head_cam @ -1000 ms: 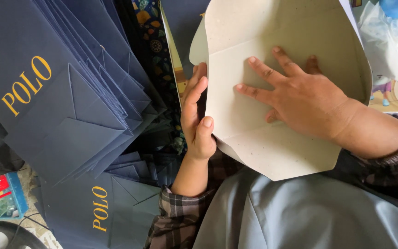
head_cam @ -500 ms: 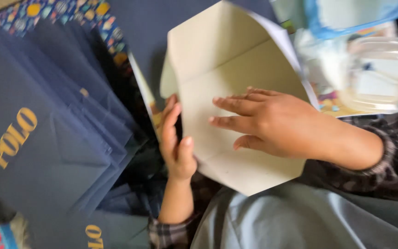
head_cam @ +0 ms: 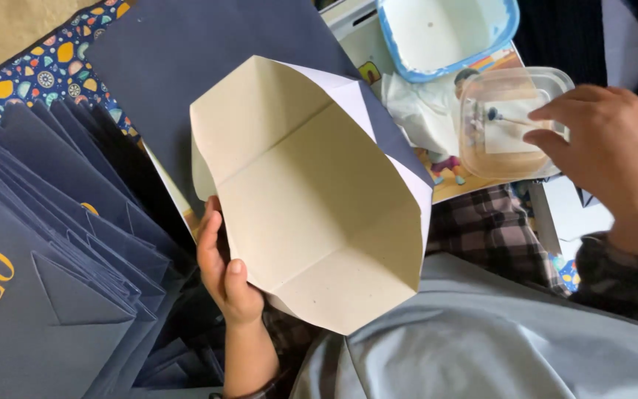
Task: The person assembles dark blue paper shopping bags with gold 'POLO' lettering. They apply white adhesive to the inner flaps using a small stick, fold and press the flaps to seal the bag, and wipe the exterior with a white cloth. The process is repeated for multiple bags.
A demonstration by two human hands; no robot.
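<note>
A stack of flat navy-blue paper bags [head_cam: 46, 295], fanned and overlapping, fills the lower left of the view. Just right of it, over the person's lap, a half-formed navy paper bag with its pale beige inner flaps spread open [head_cam: 311, 207] is propped at a tilt. The left hand [head_cam: 223, 273] steadies it at its lower left edge, thumb pressed on the flap and fingers behind it, grasping the paper. The right hand [head_cam: 614, 155], well apart from the bag, reaches at the upper right over a clear plastic tub [head_cam: 507, 122] in which a thin stick lies; its fingers are bent and spread over the tub's rim, and I cannot tell whether they pinch the stick. A blue-rimmed white tray [head_cam: 444, 37] sits beyond the tub. With only one hand holding, the opened flaps could spring out of their creases or the bag could slide off the lap; the tub could tip if its rim is knocked.
</note>
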